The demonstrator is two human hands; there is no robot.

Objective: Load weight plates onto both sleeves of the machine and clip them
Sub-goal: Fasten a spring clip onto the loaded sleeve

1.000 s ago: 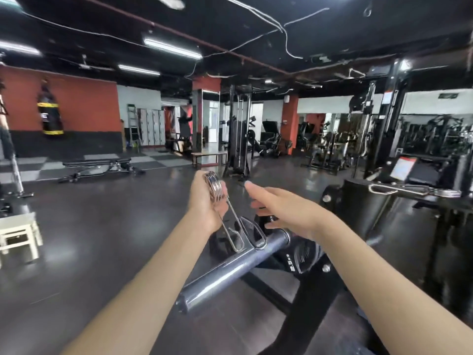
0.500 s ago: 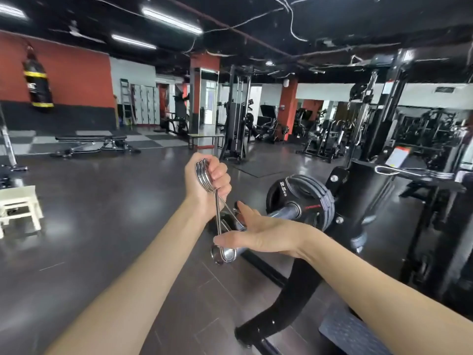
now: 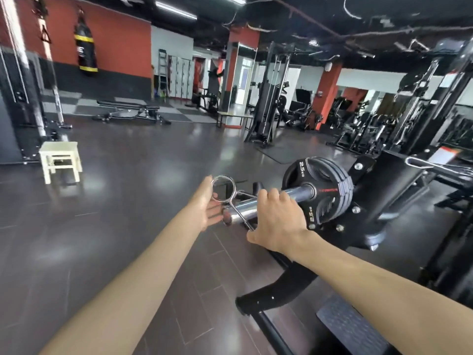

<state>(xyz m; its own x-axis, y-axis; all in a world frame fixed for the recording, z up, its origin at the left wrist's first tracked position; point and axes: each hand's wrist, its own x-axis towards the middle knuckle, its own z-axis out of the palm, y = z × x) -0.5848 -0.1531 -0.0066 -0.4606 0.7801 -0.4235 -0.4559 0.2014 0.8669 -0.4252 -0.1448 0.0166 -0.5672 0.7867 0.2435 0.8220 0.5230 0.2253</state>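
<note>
**gymrat_22:** so where's the spring clip (image 3: pixel 223 188) at in this shot? can't quite make it out

**plate_loader:** it's being held just off the free end of the sleeve (image 3: pixel 258 204), ring part up and to the left of the bar's end face. It hasn't been slid on, the coil is seen above the tip, not around it. The two wire handles are angled down and to the right across the front of the sleeve's end.

**gymrat_22:** which hand's got it?

**plate_loader:** the handles are gripped by the right hand (image 3: pixel 277 221), fingers curled over them and over the top of the sleeve, thumb tucked low. So that hand is clamped on the clip. The left hand (image 3: pixel 208 203) is laid flat with fingers straight, palm turned toward the ring, and the ring's left edge looks to be touched by the fingertips. Nothing is wrapped by it, it's spread.

**gymrat_22:** and the plates?

**plate_loader:** a stack of black weight plates (image 3: pixel 320 189) is already seated far down the sleeve, pushed up against the machine's black arm (image 3: pixel 384 180). "2.5 kg" can be read on the outer one. A bare stretch of chrome is left between the plates and the right hand.

**gymrat_22:** anything else around?

**plate_loader:** a small white stool (image 3: pixel 61 160) is parked on the dark floor well off to the left, a punching bag (image 3: pixel 85 51) is hung by the red wall, and a flat bench (image 3: pixel 130 110) is seen further back.
</note>
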